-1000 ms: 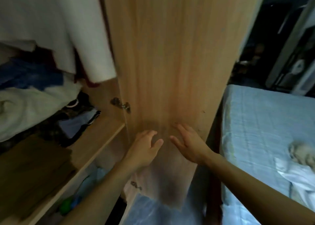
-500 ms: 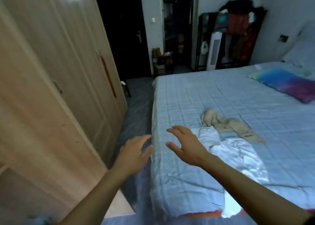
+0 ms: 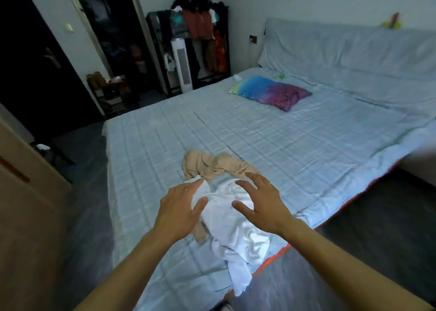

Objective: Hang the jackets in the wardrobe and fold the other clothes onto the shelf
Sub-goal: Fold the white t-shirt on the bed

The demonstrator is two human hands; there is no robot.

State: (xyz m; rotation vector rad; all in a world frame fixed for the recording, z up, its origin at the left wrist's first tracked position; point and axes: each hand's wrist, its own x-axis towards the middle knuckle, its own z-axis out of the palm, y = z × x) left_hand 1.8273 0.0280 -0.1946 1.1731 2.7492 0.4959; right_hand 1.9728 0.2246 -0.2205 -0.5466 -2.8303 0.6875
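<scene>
A crumpled white garment (image 3: 238, 237) lies at the near corner of the bed (image 3: 283, 145), part of it hanging over the edge. A beige garment (image 3: 212, 164) lies bunched just behind it, partly under it. My left hand (image 3: 181, 209) hovers over the white garment's left side, fingers spread and holding nothing. My right hand (image 3: 262, 202) hovers over its right side, fingers spread too. The wardrobe (image 3: 26, 192) shows only as a wooden panel at the left edge.
A multicoloured pillow (image 3: 271, 92) lies farther up the bed. A clothes rack (image 3: 200, 39) full of garments and a white tower fan (image 3: 180, 65) stand by the far wall. Dark doorways open at the back left. Dark floor runs along both sides of the bed.
The view has swung from the wardrobe door to the bed. Both hands have moved from the wooden door to above the white garment, staying empty.
</scene>
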